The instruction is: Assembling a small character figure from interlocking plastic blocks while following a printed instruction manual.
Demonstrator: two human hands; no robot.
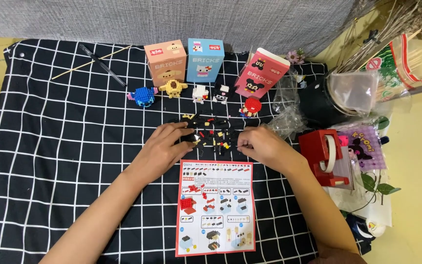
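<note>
Checked cloth (64,146); loose bricks (216,137) between both hands' (164,146) (262,144) grips, seemingly touching.

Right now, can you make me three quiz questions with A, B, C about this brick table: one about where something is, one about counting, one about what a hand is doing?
1. Where is the instruction sheet?
A. between the forearms
B. behind the boxes
C. on the tape dispenger's far side

2. How many brick boxes stand at the back?
A. two
B. three
C. five

3. What is the left hand doing?
A. holding the pen
B. lifting a box
C. touching the loose small bricks

Answers: 1 A, the sheet lies flat on the checked cloth between both arms. 2 B, one peach, one blue, one pink. 3 C, its fingertips rest on the pile, as do the right hand's.
</note>
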